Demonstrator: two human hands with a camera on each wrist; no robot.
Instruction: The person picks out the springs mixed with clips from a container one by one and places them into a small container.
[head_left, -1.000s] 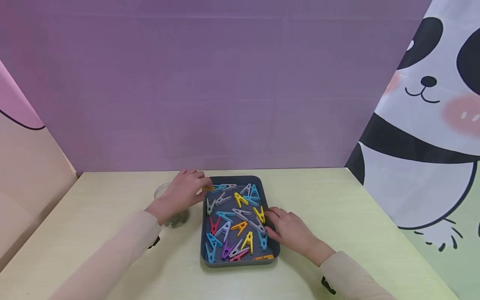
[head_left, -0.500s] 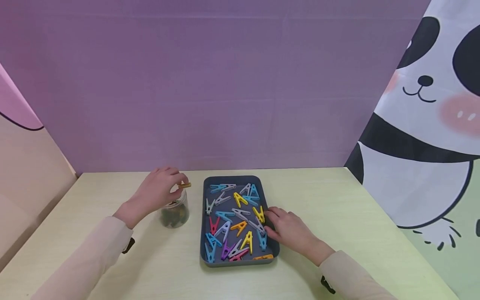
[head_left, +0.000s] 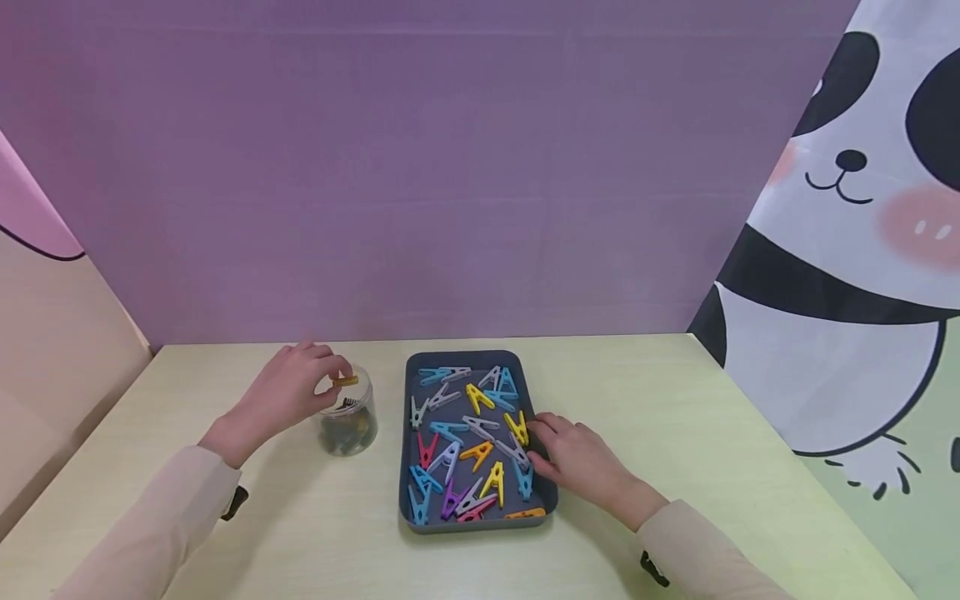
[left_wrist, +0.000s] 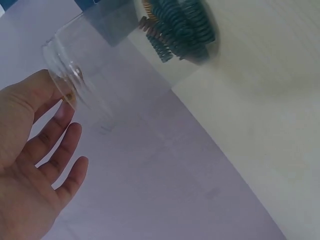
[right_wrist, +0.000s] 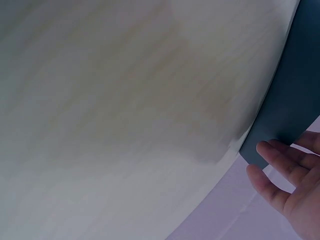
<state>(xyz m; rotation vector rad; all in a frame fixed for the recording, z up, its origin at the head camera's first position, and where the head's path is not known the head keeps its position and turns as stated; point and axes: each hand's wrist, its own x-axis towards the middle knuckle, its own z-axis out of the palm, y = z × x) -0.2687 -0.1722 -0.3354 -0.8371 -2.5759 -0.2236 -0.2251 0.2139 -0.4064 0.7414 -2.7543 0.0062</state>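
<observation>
My left hand (head_left: 288, 383) pinches a small golden-brown, rod-like piece (head_left: 345, 381) between thumb and fingertips; its exact kind is unclear. That piece is at the mouth of a clear jar (head_left: 347, 429). In the left wrist view, the jar's bottom holds several teal and brown coiled, spring-like pieces (left_wrist: 177, 27), while my other left fingers spread loosely outside the jar. A dark grey tray (head_left: 480, 527) bears several clothespins in blue, yellow, orange, red, purple and pale grey. My right hand (head_left: 585, 462) rests at the tray's right edge, its fingers lightly bent against the wall.
Jar and tray stand apart on a pale wooden table (head_left: 675, 433), the jar to the left. Behind the table's far edge rises a purple cloth backdrop (head_left: 450, 183). A panda picture (head_left: 862, 333) covers the right side.
My left hand has moved left from the tray's far left corner to the jar's mouth, carrying the golden-brown piece and lowering it slightly. My right hand has stayed at the tray.
</observation>
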